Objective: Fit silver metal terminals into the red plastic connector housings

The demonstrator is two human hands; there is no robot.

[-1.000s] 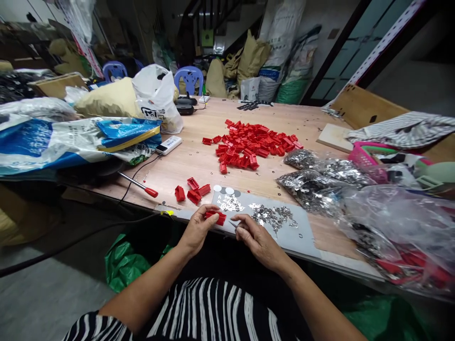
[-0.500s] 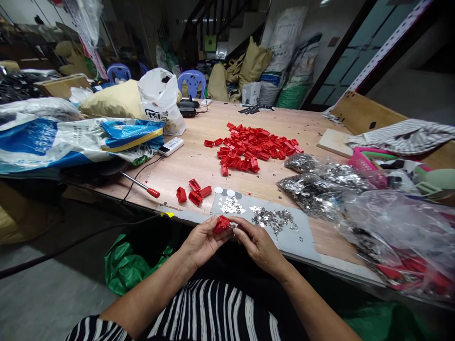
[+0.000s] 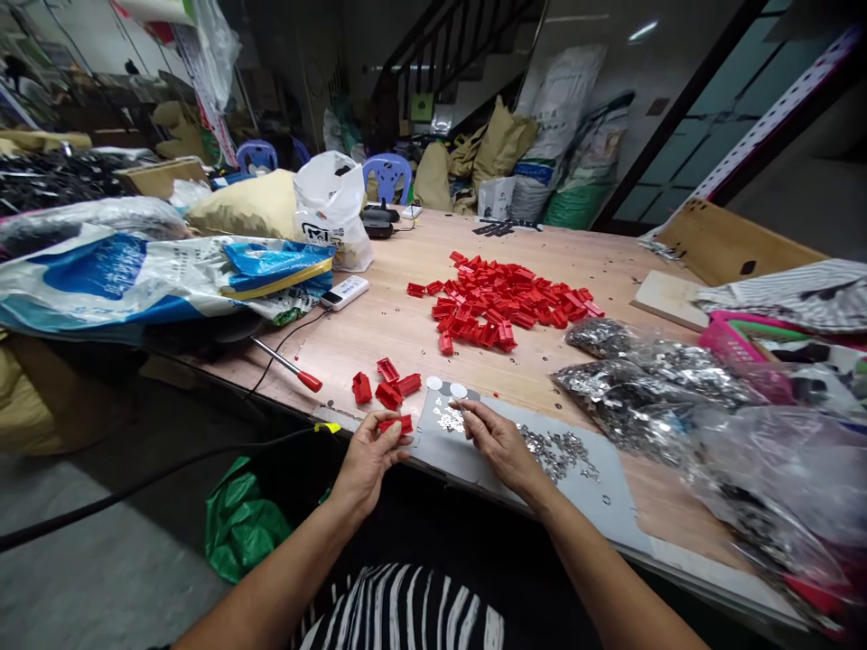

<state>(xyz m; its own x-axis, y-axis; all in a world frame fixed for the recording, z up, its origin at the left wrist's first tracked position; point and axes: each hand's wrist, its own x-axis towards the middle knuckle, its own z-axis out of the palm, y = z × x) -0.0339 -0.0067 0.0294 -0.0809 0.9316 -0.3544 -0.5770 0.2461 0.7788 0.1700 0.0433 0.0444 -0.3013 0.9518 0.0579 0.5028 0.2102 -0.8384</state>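
Observation:
Between the thumb and fingers of my left hand [image 3: 369, 460] is a red plastic housing [image 3: 405, 422], held at the table's front edge. My right hand [image 3: 499, 444] hovers over a grey sheet [image 3: 613, 510], its thumb and fingertips pinched together; whatever may be between them is too small to make out. Below those fingertips lies a small pile of flat shiny metal pieces [image 3: 445, 418]. A second pile of metal pieces [image 3: 565, 456] spreads to the right of that hand. Several loose red housings [image 3: 388, 394] sit just beyond my left hand.
A large heap of red housings [image 3: 501, 302] covers the table's middle. Clear bags of metal parts [image 3: 610, 388] lie at right, beside a pink basket [image 3: 728, 348]. A red-tipped lever [image 3: 308, 379] juts out at left, near a white device [image 3: 345, 292] and sacks [image 3: 169, 271].
My hands have moved apart. The right has left the red housing for the metal pieces farther forward; the left has shifted left with the housing. The camera view has shifted too.

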